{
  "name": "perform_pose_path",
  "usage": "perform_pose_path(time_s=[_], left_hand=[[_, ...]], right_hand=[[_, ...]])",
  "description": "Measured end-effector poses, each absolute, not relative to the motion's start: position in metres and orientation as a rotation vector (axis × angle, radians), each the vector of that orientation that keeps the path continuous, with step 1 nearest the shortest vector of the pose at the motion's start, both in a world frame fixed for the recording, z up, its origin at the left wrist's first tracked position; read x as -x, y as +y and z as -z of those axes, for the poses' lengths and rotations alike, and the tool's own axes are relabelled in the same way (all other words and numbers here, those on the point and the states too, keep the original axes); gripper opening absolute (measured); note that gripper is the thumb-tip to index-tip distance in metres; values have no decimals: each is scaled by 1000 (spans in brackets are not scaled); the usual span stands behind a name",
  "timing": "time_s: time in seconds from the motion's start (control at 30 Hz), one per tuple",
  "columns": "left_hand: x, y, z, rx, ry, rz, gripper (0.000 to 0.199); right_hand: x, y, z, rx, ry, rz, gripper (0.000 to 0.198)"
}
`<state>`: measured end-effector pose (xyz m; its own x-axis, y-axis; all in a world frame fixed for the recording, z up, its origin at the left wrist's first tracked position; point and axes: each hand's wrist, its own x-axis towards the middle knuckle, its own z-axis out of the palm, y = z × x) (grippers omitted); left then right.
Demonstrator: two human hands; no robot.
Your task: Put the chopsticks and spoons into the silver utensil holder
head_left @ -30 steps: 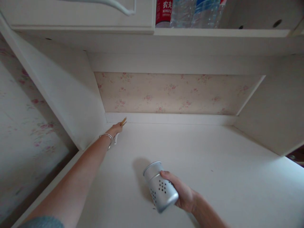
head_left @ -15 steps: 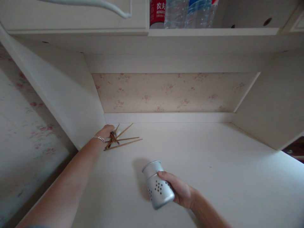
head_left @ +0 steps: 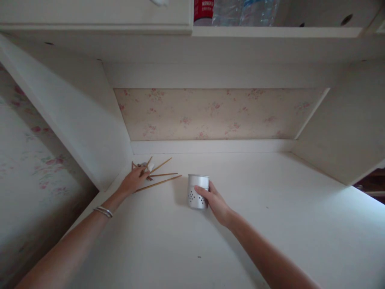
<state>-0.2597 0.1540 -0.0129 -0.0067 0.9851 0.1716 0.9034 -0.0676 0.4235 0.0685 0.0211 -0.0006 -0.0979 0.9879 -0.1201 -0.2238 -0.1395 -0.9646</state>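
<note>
A silver metal utensil cup (head_left: 195, 181) with punched holes stands upright in the middle of the counter. My right hand (head_left: 215, 200) is wrapped round its right side, thumb across the front. Whether its base touches the counter I cannot tell. At the back left, thin wooden chopsticks (head_left: 165, 174) lie fanned out with their tips to the right. My left hand (head_left: 136, 180), two bracelets on its wrist, is on their left ends, its fingers closed round part of the bunch. Small dark brown pieces and a whitish object (head_left: 150, 166) lie partly hidden by those fingers.
A white counter (head_left: 270, 233) lies below a white cupboard shelf (head_left: 270, 31) that holds a red package (head_left: 203, 10) and plastic bottles (head_left: 228, 12). White side panels (head_left: 78, 104) flank the counter. Flowered wallpaper (head_left: 210, 114) covers the back.
My right hand has moved the cup away from me and turned it from tilted to upright. My left hand has come from behind the pile onto the chopsticks' near left ends.
</note>
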Motion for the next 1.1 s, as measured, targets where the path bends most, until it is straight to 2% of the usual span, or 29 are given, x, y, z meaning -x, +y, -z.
perform_pose_path(time_s=[0.17, 0.4, 0.73, 0.93, 1.0, 1.1], left_hand=[[249, 145, 25, -2165, 2005, -505, 47], [220, 148, 26, -2145, 2078, -477, 52], [224, 159, 25, -2087, 2170, -518, 48], [224, 156, 28, -2072, 2211, -608, 48], [223, 151, 26, -2104, 2200, -662, 47], [215, 140, 20, -2178, 2153, -789, 43]], right_hand=[[-51, 102, 5, 1264, -1123, -1046, 75], [-18, 184, 13, 1426, -1376, -647, 76], [13, 239, 23, 1416, -1433, -742, 74], [5, 221, 30, 1452, -1367, -860, 97], [-3, 201, 34, 1453, -1329, -905, 93], [-15, 159, 38, 1426, -1300, -966, 74]])
